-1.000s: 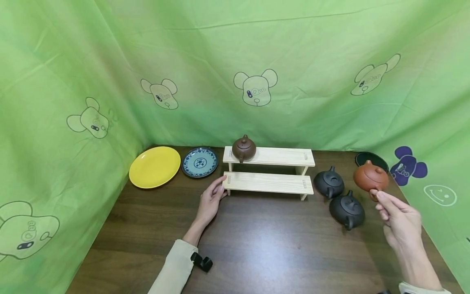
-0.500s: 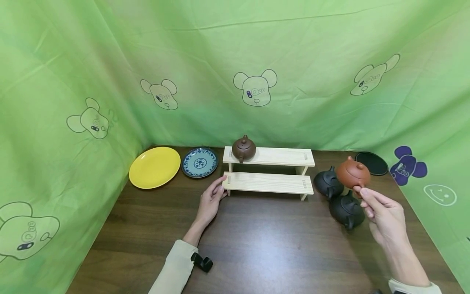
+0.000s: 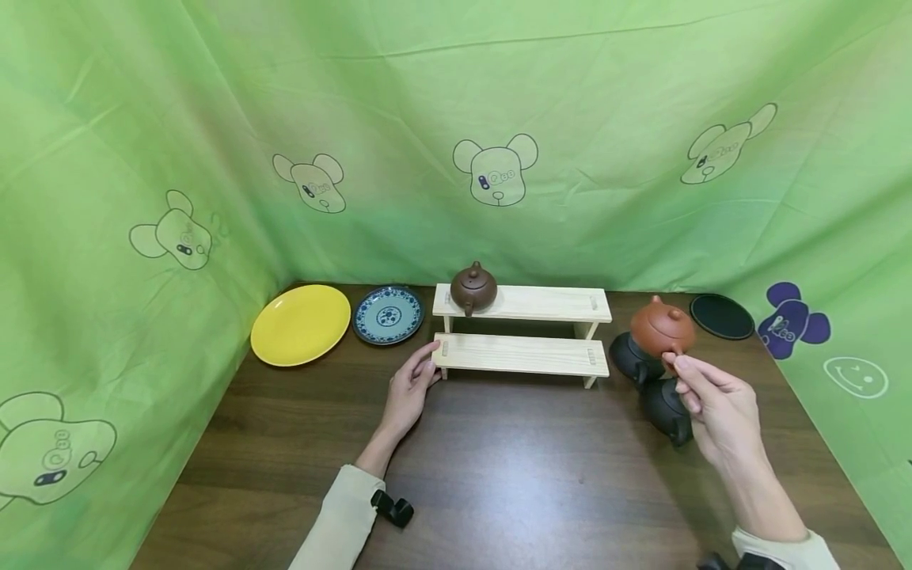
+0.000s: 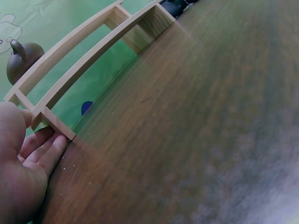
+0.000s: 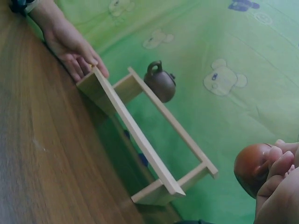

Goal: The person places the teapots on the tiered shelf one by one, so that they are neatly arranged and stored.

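Observation:
My right hand (image 3: 723, 412) pinches the handle of an orange-brown teapot (image 3: 661, 328), held in the air above two black teapots (image 3: 627, 360) (image 3: 666, 412). In the right wrist view the same teapot (image 5: 252, 169) shows beside my curled fingers. My left hand (image 3: 408, 396) touches the left end of the lower tier of a two-tier wooden stand (image 3: 520, 354). The left wrist view shows that hand (image 4: 28, 163) with its thumb at the board's end and other fingers at the leg. A dark brown teapot (image 3: 473, 288) sits on the upper tier's left end.
A yellow plate (image 3: 301, 325) and a blue patterned plate (image 3: 388, 315) lie left of the stand. At the table's back right lies a black round dish (image 3: 722, 317). Green printed cloth (image 3: 399, 103) hangs behind and at both sides of the wooden table (image 3: 499, 475).
My right hand has carried the orange-brown teapot leftward, from in front of the black dish to over the black teapots. My left hand has stayed at the stand.

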Motion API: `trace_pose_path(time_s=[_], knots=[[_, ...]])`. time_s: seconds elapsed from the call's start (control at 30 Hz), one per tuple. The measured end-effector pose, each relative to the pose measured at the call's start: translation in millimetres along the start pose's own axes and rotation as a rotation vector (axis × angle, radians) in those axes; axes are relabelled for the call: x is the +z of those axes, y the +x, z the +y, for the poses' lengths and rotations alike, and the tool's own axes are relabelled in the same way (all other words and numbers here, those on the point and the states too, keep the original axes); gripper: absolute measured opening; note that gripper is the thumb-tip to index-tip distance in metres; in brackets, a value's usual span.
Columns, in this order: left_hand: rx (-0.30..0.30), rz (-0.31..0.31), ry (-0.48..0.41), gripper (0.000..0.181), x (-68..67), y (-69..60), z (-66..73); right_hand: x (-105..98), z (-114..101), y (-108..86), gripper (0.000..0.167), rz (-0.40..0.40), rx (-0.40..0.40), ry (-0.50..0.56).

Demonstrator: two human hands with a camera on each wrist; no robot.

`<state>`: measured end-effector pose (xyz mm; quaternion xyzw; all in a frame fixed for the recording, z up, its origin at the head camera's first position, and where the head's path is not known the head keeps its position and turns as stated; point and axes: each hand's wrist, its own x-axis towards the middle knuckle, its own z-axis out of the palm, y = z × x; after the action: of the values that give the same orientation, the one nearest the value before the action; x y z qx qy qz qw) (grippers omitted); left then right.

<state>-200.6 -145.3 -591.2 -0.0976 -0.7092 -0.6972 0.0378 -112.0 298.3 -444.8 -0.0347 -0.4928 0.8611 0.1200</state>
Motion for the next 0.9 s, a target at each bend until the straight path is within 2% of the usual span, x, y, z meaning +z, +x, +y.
trace_pose_path(time_s=[0.1,0.13,0.2,0.27,0.33,0.43,0.53,0.63,0.7,0.77,0.87,0.9], knots=[[0.052,-0.01,0.006,0.039,2.0,-3.1,12.0,5,3,0.7,0.031,0.007,0.009,0.0],[0.051,-0.01,0.004,0.039,2.4,-3.6,14.7,7,4,0.9,0.031,0.009,0.013,0.0],[0.037,-0.012,0.007,0.039,2.1,-3.0,14.3,10,6,1.4,0.031,0.011,0.016,0.001],[-0.019,0.001,0.009,0.039,1.1,0.8,3.5,14,9,1.8,0.031,0.007,0.015,0.002],[-0.048,0.001,0.0,0.04,-0.4,2.1,-3.3,19,11,2.8,0.031,0.0,0.008,0.006],[-0.037,-0.008,-0.004,0.04,-2.3,2.9,-10.3,25,14,4.7,0.031,-0.01,0.001,0.012],[-0.022,-0.01,-0.012,0.04,-2.5,2.7,-11.3,32,18,6.9,0.03,-0.007,0.002,0.005],[-0.023,-0.002,-0.015,0.039,-1.3,2.1,-7.8,37,22,9.0,0.03,0.002,0.004,-0.02],[0.013,-0.007,-0.004,0.039,0.7,-2.5,7.9,41,25,10.0,0.03,0.011,0.006,-0.022],[0.02,-0.006,0.001,0.039,0.9,-2.8,8.7,45,29,11.0,0.029,0.016,0.007,-0.02],[0.016,-0.007,0.0,0.04,0.0,-2.1,5.2,52,32,12.5,0.026,0.023,0.011,-0.014],[-0.007,-0.002,-0.005,0.04,-0.8,0.3,-2.1,54,33,13.2,0.025,0.025,0.011,-0.014]])
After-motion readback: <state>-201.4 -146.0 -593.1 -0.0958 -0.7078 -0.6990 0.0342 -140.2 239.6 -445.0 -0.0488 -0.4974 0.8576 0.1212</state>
